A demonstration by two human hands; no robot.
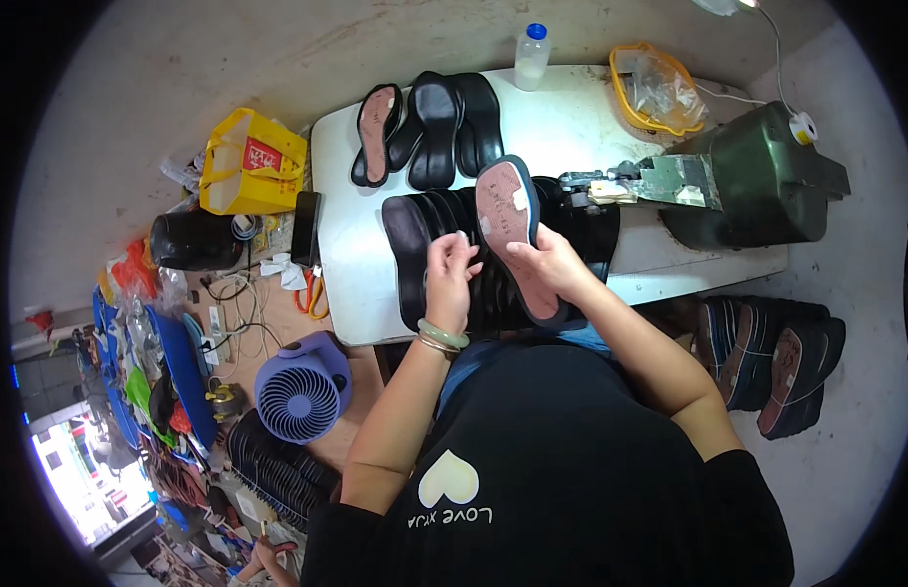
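Observation:
My right hand grips a shoe sole with a pinkish insole face and a dark blue rim, held upright over the white table. My left hand, with a green bangle on the wrist, pinches the sole's left edge. Under both hands lies a row of overlapping black soles. Further back on the table sit three more soles, one showing a pink face. The green sewing machine stands to the right, its needle arm close to the sole's tip.
A plastic bottle with a blue cap and a yellow-rimmed bag sit at the table's back. On the floor to the left are a purple fan, a yellow bag and cables; stacked soles lie at the right.

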